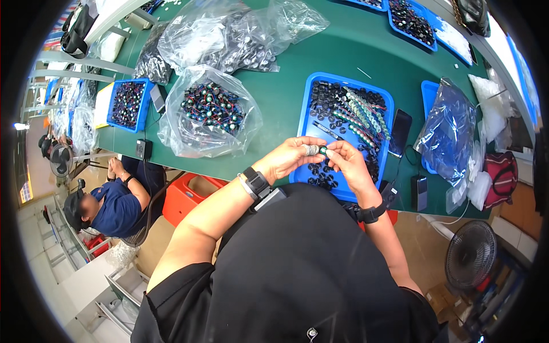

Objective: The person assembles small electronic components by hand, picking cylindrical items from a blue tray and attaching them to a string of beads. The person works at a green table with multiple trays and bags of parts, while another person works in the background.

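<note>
My left hand (289,158) and my right hand (350,166) meet above the near part of a blue tray (305,111). Between their fingertips is a small round green part (323,150), pinched from both sides. A silvery, ridged piece (311,150) shows at my left fingertips; whether it is held or wrapped on a finger I cannot tell. Many small black round caps (325,180) lie in the tray. Strips of small green and whitish discs (366,114) rest on top of them, and a dark pen-like tool (328,131) lies behind my hands.
Left of the tray stands an open clear bag (249,123) of wired round parts. A phone (401,131) and a dark plastic bag (449,131) lie to the right. Another person (117,203) sits at far left. A fan (470,254) stands at lower right.
</note>
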`<act>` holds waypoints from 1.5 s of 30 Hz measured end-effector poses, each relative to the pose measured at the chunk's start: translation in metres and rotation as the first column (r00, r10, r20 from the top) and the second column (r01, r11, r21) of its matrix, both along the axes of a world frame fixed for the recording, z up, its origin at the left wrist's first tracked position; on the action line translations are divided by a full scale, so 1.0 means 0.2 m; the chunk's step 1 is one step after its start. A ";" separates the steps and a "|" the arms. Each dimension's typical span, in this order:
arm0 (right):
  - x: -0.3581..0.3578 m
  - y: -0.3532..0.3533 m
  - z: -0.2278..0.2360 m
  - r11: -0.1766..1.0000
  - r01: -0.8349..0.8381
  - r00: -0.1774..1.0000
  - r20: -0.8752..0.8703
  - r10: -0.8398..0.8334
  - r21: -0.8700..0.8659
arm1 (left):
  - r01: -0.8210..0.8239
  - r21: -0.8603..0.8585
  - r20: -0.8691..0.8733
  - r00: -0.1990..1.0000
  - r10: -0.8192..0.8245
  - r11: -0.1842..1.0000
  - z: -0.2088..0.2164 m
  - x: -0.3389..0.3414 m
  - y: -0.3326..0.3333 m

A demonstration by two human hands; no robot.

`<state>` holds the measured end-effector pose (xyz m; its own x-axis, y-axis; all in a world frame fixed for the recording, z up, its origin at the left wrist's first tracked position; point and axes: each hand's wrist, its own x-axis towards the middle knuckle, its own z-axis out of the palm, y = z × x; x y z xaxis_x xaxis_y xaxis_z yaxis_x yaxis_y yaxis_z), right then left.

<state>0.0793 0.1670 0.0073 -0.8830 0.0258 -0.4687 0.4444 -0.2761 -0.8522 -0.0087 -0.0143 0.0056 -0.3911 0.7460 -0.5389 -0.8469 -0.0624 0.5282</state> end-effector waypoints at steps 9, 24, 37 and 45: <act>0.01 -0.04 -0.07 0.995 0.061 0.997 -0.041 -0.058 0.074 | -0.020 -0.043 -0.205 0.979 0.011 0.999 -0.03 0.02 0.01; 0.00 -0.07 -0.12 0.966 0.075 0.997 -0.021 -0.072 0.249 | -0.122 -0.191 -0.257 0.964 0.070 0.974 -0.06 0.04 0.06; -0.05 -0.11 0.07 1.000 -0.004 0.988 0.152 0.003 0.007 | -0.248 -0.475 -0.867 0.297 -0.400 0.844 -0.02 0.05 0.08; -0.01 0.00 -0.02 0.998 0.067 0.991 0.113 -0.067 0.004 | -0.624 -0.365 -0.705 0.670 0.234 0.691 -0.05 -0.18 -0.11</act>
